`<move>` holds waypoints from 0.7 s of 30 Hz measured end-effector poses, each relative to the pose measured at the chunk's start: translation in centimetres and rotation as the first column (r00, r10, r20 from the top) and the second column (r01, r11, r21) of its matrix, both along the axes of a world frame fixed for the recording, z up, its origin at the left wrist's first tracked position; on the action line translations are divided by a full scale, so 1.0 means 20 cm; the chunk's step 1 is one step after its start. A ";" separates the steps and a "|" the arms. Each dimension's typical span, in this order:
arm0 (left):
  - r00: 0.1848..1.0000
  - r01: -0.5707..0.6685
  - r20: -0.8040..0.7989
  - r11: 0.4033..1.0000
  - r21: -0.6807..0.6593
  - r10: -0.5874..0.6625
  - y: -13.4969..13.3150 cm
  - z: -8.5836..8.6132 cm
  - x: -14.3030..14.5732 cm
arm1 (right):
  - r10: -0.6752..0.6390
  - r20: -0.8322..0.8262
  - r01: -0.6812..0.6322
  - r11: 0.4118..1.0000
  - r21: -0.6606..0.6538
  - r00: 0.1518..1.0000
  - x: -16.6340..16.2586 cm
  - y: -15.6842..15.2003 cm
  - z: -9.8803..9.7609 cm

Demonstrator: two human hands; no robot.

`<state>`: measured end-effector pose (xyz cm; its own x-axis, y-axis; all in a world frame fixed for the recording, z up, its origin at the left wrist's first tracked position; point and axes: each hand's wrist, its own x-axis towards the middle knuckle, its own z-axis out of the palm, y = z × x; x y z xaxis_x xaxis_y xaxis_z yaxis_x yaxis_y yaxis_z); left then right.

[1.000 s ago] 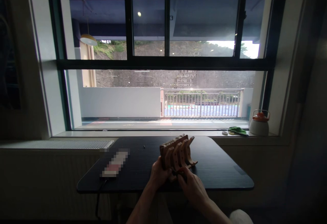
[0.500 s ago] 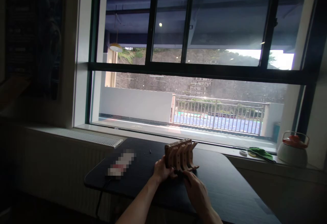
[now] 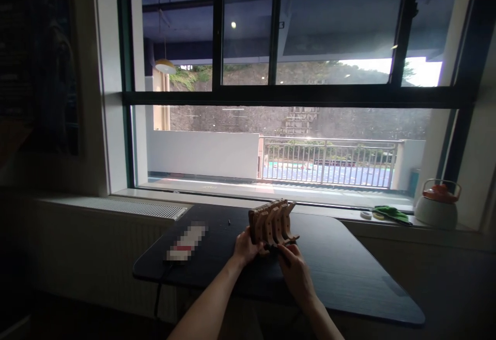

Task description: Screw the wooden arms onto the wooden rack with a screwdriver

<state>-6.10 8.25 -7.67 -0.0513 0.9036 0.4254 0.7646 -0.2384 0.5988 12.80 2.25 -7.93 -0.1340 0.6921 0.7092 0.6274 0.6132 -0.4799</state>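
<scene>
- Wooden rack (image 3: pixel 270 223) was over the middle of the counter (image 3: pixel 329 273), between the person and the window; couldn't tell if its underside rested on the top or was held clear.
- Key relation: rack lay just ahead of both hands, beyond the fingertips. Long axis ran mostly sideways, left end nearer the person, right end angled off toward the window.
- Left hand (image 3: pixel 245 249) was the nearer one: right against the rack's lower left end, fingers wrapped round it.
- Right hand (image 3: pixel 297 273) was at the lower front edge, fingers curled and pinching a small dark tool (image 3: pixel 273 248), tip up close to the rack. Some red showed by the knuckles. Actual tip contact: too shadowed to call.
- Rack looks: light brown wood, row of curved ribs side by side, lower ends flaring out to the right, small dark dots on their faces. Thicker, rough-edged block ran along the back.
- Also on the counter: small dark bit (image 3: pixel 229 222) left of the rack, pixelated strip (image 3: pixel 187 242) further left. Both well apart from the hands.
</scene>
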 end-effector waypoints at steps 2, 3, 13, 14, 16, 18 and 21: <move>1.000 0.003 -0.013 1.000 0.005 -0.003 0.00 0.01 0.00 | -0.010 0.020 0.010 1.000 0.007 1.000 -0.01 -0.01 0.00; 1.000 0.002 -0.018 1.000 0.005 -0.002 -0.01 0.01 0.00 | -0.014 0.032 0.014 1.000 0.009 0.999 -0.01 -0.02 0.00; 0.998 -0.046 -0.053 0.999 -0.011 0.046 0.00 0.00 0.00 | -0.042 0.129 0.038 0.999 0.028 0.991 -0.04 -0.02 -0.02; 0.998 -0.045 -0.054 0.999 -0.010 0.044 0.00 0.00 0.00 | -0.037 0.133 0.032 0.999 0.040 0.990 -0.04 -0.02 -0.02; 0.998 -0.041 -0.056 0.999 -0.008 0.040 0.00 0.00 0.00 | -0.027 0.142 0.018 0.998 0.058 0.989 -0.04 -0.02 -0.03; 0.997 -0.041 -0.060 0.999 -0.007 0.040 0.00 0.00 -0.01 | -0.019 0.153 0.009 0.998 0.065 0.988 -0.04 -0.02 -0.02; 0.997 -0.040 -0.065 0.999 -0.006 0.039 0.01 -0.01 -0.01 | -0.023 0.167 0.013 0.998 0.063 0.986 -0.04 -0.02 -0.02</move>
<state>-6.29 8.47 -7.88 -0.0598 0.9045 0.4223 0.8104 -0.2030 0.5496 12.04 1.79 -8.41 -0.2422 0.6514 0.7190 0.7071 0.6260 -0.3290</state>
